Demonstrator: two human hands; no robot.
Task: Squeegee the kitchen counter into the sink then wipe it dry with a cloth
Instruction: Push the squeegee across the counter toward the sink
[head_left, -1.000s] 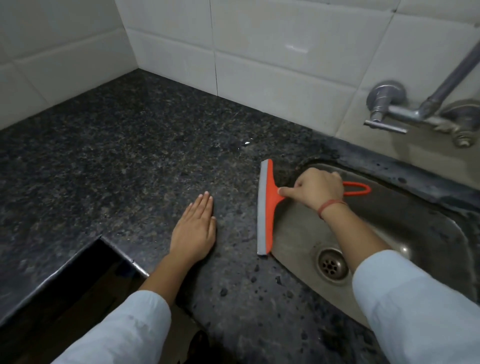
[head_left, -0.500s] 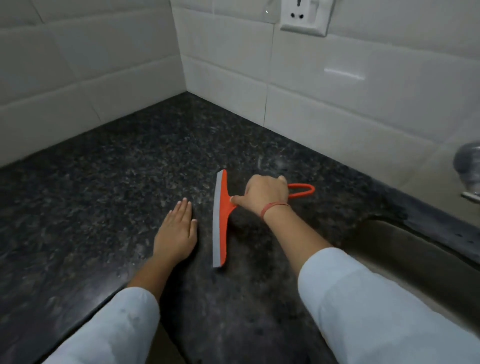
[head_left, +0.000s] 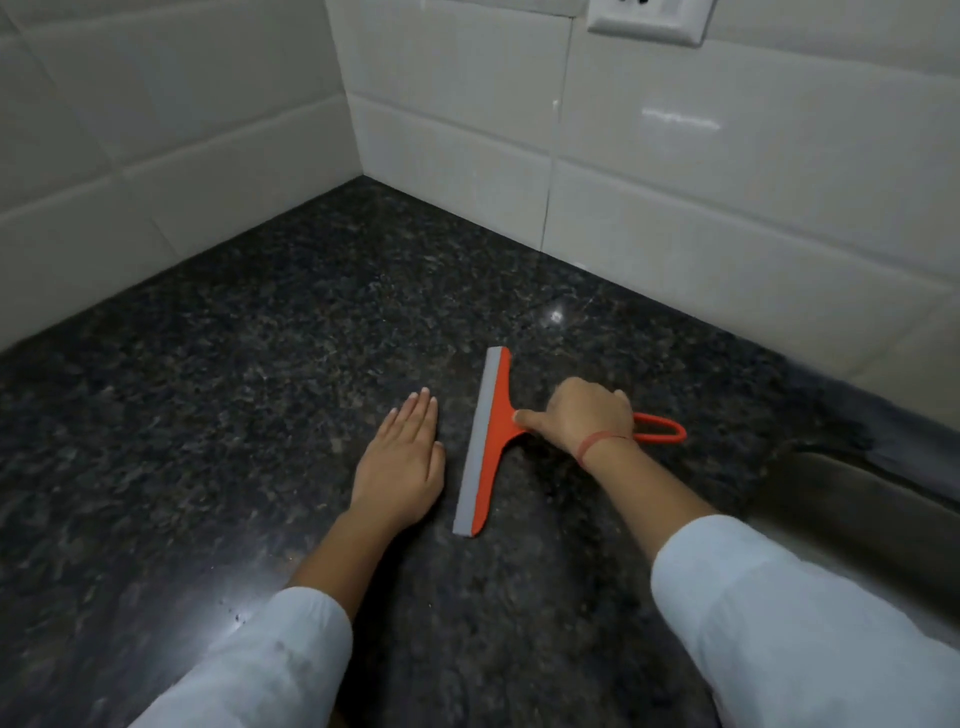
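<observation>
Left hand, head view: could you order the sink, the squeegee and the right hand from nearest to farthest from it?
From the left hand, flat on the counter:
1. squeegee: just to its right, blade alongside it.
2. right hand: further right, gripping the handle.
3. sink: at the view's far right edge.

Kitchen: granite counter (head_left: 260, 364), white wall tiles (head_left: 675, 208), sink (head_left: 857, 504).
</observation>
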